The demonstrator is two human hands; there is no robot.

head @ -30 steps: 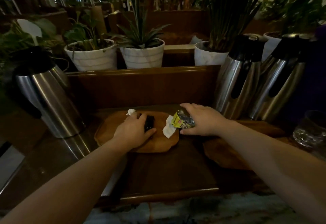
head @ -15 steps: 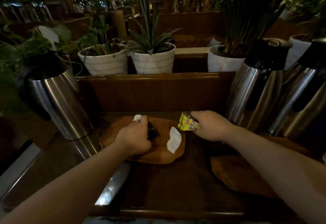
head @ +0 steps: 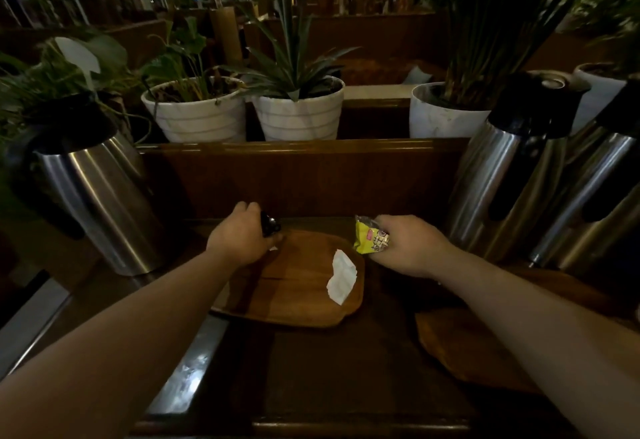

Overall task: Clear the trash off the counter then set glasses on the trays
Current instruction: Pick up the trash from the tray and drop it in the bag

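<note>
Both bare forearms reached forward over the dark wooden counter point(head: 346, 362). The left hand point(head: 242, 238) hovered at the far left corner of the nearer wooden tray point(head: 298, 293), knuckles up, its fingers clenched around a small black object point(head: 269, 224) whose kind could not be told. The right hand point(head: 408, 246) was just past the tray's far right corner, wrist bent slightly inward, fingers pinching a yellow wrapper point(head: 370, 240) held clear of the surface. One crumpled white paper scrap point(head: 341, 276) lay on the right part of that tray, and a small white sliver showed under the left hand. A second wooden tray point(head: 464, 348) lay on the right, partly hidden by the right forearm. Three steel thermos jugs stood around: one on the left point(head: 100, 199), two on the right point(head: 505, 175) point(head: 588, 203). Four white plant pots showed behind the ledge.
</note>
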